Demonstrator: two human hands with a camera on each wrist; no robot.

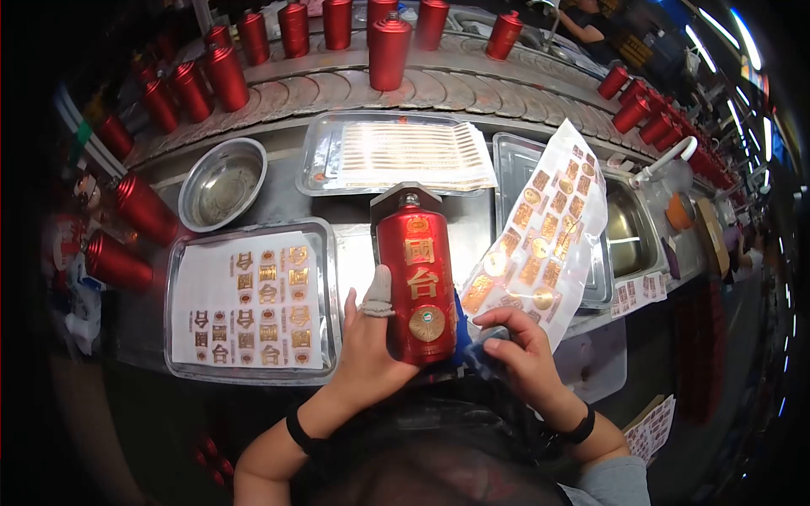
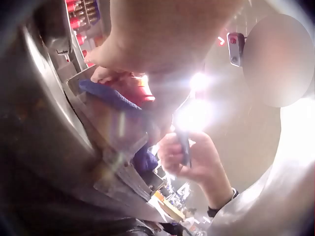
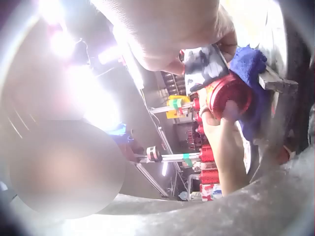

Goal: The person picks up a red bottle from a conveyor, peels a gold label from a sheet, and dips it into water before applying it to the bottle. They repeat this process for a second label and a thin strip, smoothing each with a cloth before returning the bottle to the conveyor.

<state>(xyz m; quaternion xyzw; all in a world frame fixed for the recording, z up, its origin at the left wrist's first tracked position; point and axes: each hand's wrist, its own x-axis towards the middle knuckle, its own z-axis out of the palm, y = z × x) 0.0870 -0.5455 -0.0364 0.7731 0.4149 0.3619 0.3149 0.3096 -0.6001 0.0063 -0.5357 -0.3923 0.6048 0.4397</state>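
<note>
I am holding the red bottle (image 1: 419, 278) with my left hand (image 1: 367, 337). The hand is wrapped along the bottle's left flank, and the sleeved forefinger is lying straight up its side. The bottle is lying label-up in the middle of the bench, its neck in a grey cradle (image 1: 384, 202) on the far side and its base towards me. My right hand (image 1: 519, 350) is curling its fingers round a blue cloth (image 1: 488, 361) just right of the bottle's base. I cannot tell whether it is also pinching the near edge of the seal sheet (image 1: 540, 253).

As I judge it, I am setting gold labels on the bottle. To do that well I am keeping the left grip firm so the bottle is not rolling. I am keeping that hand off the gold characters, and I am rubbing with the cloth from each label's middle outwards.

- The near left tray (image 1: 181, 253) is holding a white sheet of gold character labels (image 1: 253, 295), with some places already bare.
- The far tray (image 1: 308, 169) is holding a sheet of thin gold strips (image 1: 413, 156).
- The right tray (image 1: 506, 156) is carrying the seal sheet, which is arching up out of it.
- The steel bowl (image 1: 192, 190) at the far left is showing nothing I can make out inside.
- More red bottles (image 1: 390, 51) are standing on the belt beyond.
</note>
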